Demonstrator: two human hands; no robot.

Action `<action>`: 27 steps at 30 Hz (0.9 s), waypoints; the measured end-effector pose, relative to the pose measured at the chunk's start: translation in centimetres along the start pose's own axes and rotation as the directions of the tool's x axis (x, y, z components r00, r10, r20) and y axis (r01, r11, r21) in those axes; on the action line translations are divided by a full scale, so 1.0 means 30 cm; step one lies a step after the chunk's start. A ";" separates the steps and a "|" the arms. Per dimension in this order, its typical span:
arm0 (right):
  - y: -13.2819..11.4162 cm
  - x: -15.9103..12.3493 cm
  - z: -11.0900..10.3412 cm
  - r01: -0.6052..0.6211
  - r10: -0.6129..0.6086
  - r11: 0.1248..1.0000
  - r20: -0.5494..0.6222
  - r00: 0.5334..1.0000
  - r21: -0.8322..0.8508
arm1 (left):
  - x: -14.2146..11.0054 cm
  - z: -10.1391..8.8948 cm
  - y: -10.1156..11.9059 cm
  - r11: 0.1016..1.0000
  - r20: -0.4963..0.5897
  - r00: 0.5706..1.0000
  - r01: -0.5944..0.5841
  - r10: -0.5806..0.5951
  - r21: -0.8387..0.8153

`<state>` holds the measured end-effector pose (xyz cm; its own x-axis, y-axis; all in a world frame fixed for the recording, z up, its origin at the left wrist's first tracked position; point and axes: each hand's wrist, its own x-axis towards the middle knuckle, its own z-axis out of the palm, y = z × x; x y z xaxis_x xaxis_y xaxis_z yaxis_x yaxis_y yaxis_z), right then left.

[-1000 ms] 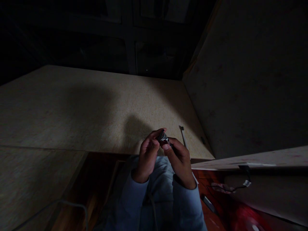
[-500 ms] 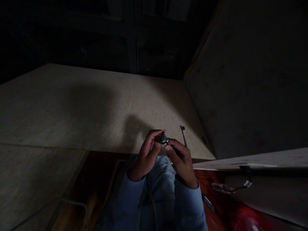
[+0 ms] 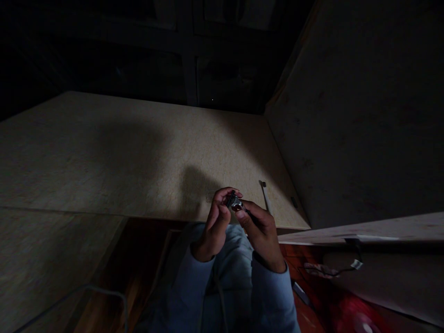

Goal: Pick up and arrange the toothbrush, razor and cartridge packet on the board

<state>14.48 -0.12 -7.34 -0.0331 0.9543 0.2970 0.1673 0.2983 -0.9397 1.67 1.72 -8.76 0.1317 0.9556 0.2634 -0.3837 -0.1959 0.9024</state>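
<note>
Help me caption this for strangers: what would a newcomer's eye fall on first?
Probably the small shiny metal object held between the left hand and right hand, just below picture centre. To their right, what looks like a toothbrush lies on the pale table. A blurry red thing stands out at lower right.

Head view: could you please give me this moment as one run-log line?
left hand: holds shiny object, left end | right hand: holds shiny object, right end | pale stick: on table, beside right hand | light: dim
</note>
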 end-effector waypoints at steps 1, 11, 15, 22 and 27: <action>0.000 0.000 0.000 0.001 -0.001 1.000 -0.003 1.000 -0.008 | 0.000 0.001 -0.002 1.000 0.005 1.000 -0.004 0.004 -0.003; -0.009 0.000 -0.006 0.006 -0.006 0.999 -0.002 1.000 -0.048 | 0.007 -0.010 -0.007 1.000 0.081 0.997 -0.016 0.015 0.011; -0.011 -0.002 -0.006 0.004 -0.005 0.997 -0.005 1.000 -0.071 | 0.008 -0.013 -0.008 1.000 0.044 0.999 -0.014 0.014 -0.017; -0.011 0.002 0.000 0.026 -0.029 0.997 -0.034 0.999 -0.076 | 0.004 0.002 -0.008 0.998 -0.007 1.000 0.007 -0.008 -0.070; -0.014 0.003 0.002 0.016 -0.018 0.997 -0.030 0.999 -0.071 | 0.002 0.011 -0.012 0.997 -0.014 1.000 -0.003 0.002 -0.080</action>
<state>14.36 -0.15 -6.94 -0.0061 0.9477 0.3191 0.2367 0.3114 -0.9203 2.13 1.77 -8.95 0.1183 0.9583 0.2602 -0.4561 -0.1803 0.8715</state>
